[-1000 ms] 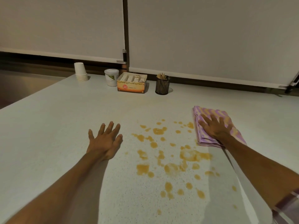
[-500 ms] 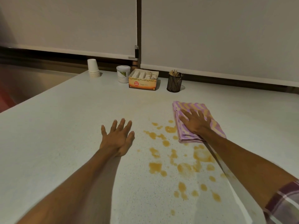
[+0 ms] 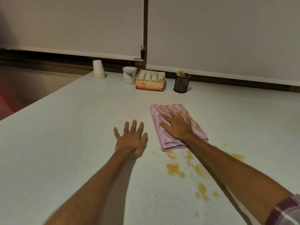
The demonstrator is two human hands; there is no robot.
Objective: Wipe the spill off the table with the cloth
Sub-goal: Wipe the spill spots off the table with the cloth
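A folded purple-and-yellow striped cloth [image 3: 164,109] lies flat on the pale table [image 3: 65,143]. My right hand [image 3: 177,127] presses palm-down on it with fingers spread. An orange-brown spill [image 3: 174,168] shows as several blotches just in front of the cloth, trailing toward the near right, partly hidden under my right forearm. My left hand [image 3: 130,141] rests flat on the table to the left of the cloth, fingers apart, holding nothing and a little apart from the cloth's edge.
Along the table's far edge stand a stack of white paper cups [image 3: 98,70], a white tub [image 3: 129,75], an orange tea box [image 3: 150,81] and a black mesh holder [image 3: 181,82] with sticks. The table's left edge runs diagonally; blinds hang behind.
My right hand has slid the cloth leftward over the far part of the spill, so those blotches are now covered. My left hand stays flat on the table.
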